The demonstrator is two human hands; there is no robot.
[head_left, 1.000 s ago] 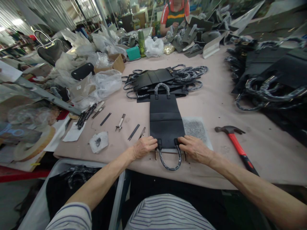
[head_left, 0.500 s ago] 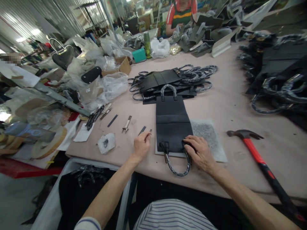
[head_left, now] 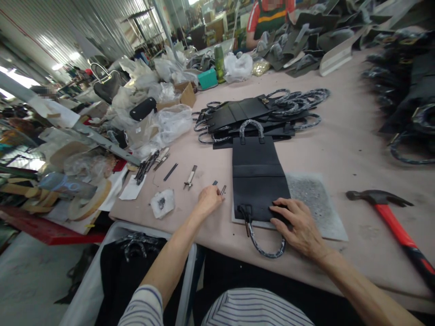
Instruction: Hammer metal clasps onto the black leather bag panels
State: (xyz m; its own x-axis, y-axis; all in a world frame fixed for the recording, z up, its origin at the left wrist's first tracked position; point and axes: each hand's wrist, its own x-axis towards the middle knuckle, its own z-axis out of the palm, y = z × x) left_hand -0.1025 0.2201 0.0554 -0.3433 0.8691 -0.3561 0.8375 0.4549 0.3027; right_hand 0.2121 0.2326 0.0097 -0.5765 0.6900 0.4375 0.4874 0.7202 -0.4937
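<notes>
The near right corner of a black panel [head_left: 260, 179] on the table [head_left: 340, 140] is covered by the right hand [head_left: 299, 226], fingers loosely parted, and the left hand [head_left: 208, 200] is seen at a slim tool [head_left: 223, 190], hold not determinable.

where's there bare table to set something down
Widest: between the black stack and dark pile at right, beyond the hammer, bar specks. Smaller: between the hammer and speckled slab. Crowded: around the left hand and small tools, and among plastic bags.

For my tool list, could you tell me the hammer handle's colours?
The handle is red and black (head view).
</notes>
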